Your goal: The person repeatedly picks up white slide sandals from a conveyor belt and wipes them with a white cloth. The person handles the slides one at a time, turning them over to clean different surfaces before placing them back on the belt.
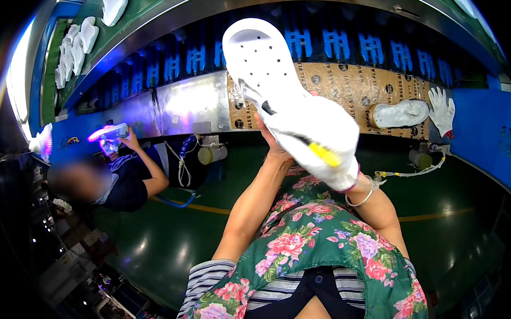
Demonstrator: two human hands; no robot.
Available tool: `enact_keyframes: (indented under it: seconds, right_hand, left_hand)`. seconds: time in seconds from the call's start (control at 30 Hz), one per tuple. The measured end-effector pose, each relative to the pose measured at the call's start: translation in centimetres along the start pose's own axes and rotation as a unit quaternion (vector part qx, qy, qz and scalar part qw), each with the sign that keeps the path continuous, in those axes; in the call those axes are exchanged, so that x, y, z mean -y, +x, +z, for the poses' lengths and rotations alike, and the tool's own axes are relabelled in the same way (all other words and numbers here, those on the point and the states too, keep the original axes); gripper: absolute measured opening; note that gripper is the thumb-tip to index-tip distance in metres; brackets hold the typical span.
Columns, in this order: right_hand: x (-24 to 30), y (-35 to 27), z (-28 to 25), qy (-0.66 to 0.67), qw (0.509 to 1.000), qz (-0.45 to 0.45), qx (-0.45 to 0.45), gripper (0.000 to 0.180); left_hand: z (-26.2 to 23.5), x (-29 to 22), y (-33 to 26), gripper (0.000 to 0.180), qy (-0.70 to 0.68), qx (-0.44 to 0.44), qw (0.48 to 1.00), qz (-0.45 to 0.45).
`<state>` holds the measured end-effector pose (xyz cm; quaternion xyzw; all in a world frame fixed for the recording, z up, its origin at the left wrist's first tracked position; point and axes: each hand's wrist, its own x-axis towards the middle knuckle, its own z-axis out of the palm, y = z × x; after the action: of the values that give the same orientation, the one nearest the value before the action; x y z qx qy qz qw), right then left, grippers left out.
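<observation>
A white clog (266,53) with small round holes in its upper is raised in front of me, its toe tilted away and to the left. My left hand (272,142) is bare and wraps round the clog's side from below; a fingertip shows on the far side. On my right hand (316,136) is a white glove with a yellow patch and a pinkish cuff. It is at the clog's heel end, its fingers hidden against the equally white shoe. A white cord loop circles my right wrist.
On a cardboard-covered bench (327,80) lie a white shoe-shaped piece (403,113) and a spare white glove (442,112). Blue racks (336,44) line the back. At left, a co-worker (130,179) holds a purple-lit shoe (111,135). White shoes (78,46) stand on the green belt.
</observation>
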<state>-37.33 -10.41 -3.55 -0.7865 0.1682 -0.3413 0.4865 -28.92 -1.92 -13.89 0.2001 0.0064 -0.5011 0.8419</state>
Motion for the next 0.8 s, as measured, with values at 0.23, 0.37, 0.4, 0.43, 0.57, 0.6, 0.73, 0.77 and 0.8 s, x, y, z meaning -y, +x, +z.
enact_keyframes:
  seconds: [0.23,0.37,0.4,0.43,0.57,0.6,0.73,0.77,0.8]
  right_hand:
    - [0.4,0.6,-0.3,-0.012,0.998,-0.053,0.004,0.028]
    - [-1.3,-1.1,0.3,0.104,0.988,0.113,-0.014,0.034]
    - [-1.3,-1.4,0.5,0.0,0.997,0.074,0.004,0.04]
    - [-0.5,-1.1,1.3,-0.102,0.993,0.051,0.016,0.047]
    - [1.3,0.2,1.3,0.055,0.992,0.11,-0.025,0.03]
    - [1.3,0.0,1.2,0.126,0.982,0.135,-0.035,0.029]
    - [-0.4,-0.7,-0.3,0.007,0.999,0.039,-0.016,0.029]
    - [-0.4,-0.6,-0.5,-0.038,0.999,0.027,0.017,0.037]
    - [-0.3,-0.5,-0.6,-0.083,0.995,0.012,0.047,0.047]
  left_hand:
    - [1.8,-1.0,2.3,0.119,-0.05,0.112,0.992,0.023]
    - [2.4,-1.1,3.6,0.121,-0.098,0.14,0.985,0.038]
    - [1.7,-1.1,4.1,0.121,-0.085,0.139,0.986,0.039]
    - [1.6,-1.1,4.4,0.121,-0.081,0.172,0.982,0.007]
    - [0.7,-1.3,5.1,0.121,-0.092,0.202,0.974,-0.052]
    - [0.1,-0.9,5.4,0.12,-0.099,0.192,0.976,-0.038]
    - [1.6,-1.3,5.2,0.117,-0.095,0.145,0.985,-0.013]
    - [1.6,-1.3,5.0,0.117,-0.099,0.149,0.984,-0.016]
    - [1.6,-1.3,5.1,0.118,-0.103,0.153,0.983,-0.021]
